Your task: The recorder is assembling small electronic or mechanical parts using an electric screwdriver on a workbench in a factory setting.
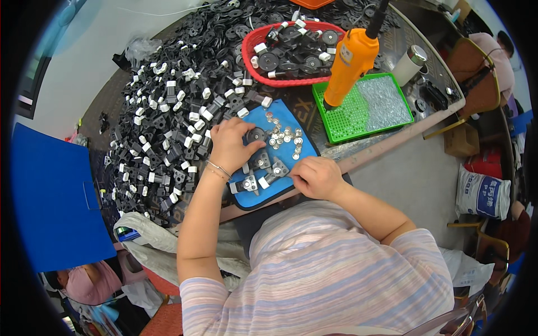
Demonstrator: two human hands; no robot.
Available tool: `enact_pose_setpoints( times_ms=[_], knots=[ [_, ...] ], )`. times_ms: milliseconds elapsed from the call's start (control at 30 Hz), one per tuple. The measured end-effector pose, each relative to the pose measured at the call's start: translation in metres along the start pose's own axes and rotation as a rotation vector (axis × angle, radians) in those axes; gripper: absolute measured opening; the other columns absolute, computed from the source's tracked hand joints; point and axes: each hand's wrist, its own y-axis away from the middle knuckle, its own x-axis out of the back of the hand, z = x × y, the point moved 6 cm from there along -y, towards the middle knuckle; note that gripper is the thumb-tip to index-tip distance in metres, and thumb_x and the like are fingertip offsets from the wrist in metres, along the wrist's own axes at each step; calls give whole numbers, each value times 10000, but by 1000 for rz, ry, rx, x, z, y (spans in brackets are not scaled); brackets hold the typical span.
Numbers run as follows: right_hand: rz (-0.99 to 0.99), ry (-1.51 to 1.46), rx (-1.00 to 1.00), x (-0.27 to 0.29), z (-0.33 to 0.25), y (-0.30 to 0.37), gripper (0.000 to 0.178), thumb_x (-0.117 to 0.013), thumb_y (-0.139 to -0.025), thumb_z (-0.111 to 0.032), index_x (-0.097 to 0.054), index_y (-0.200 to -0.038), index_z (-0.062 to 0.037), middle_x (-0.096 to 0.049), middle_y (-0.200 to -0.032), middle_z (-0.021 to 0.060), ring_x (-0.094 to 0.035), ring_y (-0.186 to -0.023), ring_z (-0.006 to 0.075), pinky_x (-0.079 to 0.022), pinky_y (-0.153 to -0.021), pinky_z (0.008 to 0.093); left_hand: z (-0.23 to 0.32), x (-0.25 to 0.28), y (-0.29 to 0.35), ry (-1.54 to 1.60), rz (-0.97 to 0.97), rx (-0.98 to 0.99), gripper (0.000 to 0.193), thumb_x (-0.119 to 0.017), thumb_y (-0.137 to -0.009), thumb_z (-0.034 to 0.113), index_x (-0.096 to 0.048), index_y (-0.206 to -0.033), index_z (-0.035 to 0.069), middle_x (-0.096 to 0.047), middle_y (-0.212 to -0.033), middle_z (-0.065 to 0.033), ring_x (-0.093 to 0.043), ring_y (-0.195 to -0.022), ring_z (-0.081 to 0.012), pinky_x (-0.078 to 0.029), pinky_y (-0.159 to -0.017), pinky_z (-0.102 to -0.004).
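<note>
My left hand [231, 141] is over the blue mat [288, 112], thumb and forefinger curved around a black wheel [256, 135], pinching it at the rim. My right hand [315, 177] is at the mat's right edge with its fingers curled in and drawn together; I cannot tell whether anything is pinched between them. Between my hands, black-and-metal brackets [279, 167] lie on the lower part of the mat, and small silver discs [287, 135] are scattered above them.

To the left, a big heap of black parts with white ends [162, 126] covers the worktop [365, 157]. Beyond the mat is a red basket [297, 83] full of similar parts and wheels. To its right, an orange power screwdriver [350, 61] points down over a green tray [341, 119], whose right part holds many tiny silver pieces [384, 101]. A pale flask [409, 65] with a shiny lid is just beside the tray.
</note>
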Motion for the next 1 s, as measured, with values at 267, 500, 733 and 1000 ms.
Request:
enact_pose_setpoints(
  times_ms=[267,500,733,1000],
  knots=[
    [7,19,4,0,-2,0,109,-645,-669,-62,-554,-723,-91,-588,-703,12,-587,-613,201,-476,-514,307,-20,33,48,273,440,37,348,-756,-676,210,-621,-951,44,-598,-936,-103,-558,-887,-290,-419,-791,-363],
    [-83,-293,-217,6,10,7,96,-642,-699,-13,-580,-736,-75,-604,-722,25,-586,-606,154,-458,-494,277,-43,43,126,181,645,122,231,-708,-714,69,-597,-908,11,-592,-923,-122,-540,-874,-298,-429,-776,-368],
    [759,-550,-257,138,66,-41,152,-582,-820,52,-515,-923,-37,-561,-848,21,-506,-715,55,-413,-605,187,-55,29,164,51,666,180,186,-677,-737,91,-592,-892,34,-563,-989,-109,-501,-930,-291,-391,-818,-380],
    [461,-325,-546,136,218,-150,242,-656,-786,-70,-538,-989,-13,-600,-893,67,-577,-791,129,-481,-712,244,-49,30,157,-66,713,134,147,-663,-728,99,-593,-849,55,-556,-1015,-105,-492,-957,-303,-356,-841,-413]
  ],
)
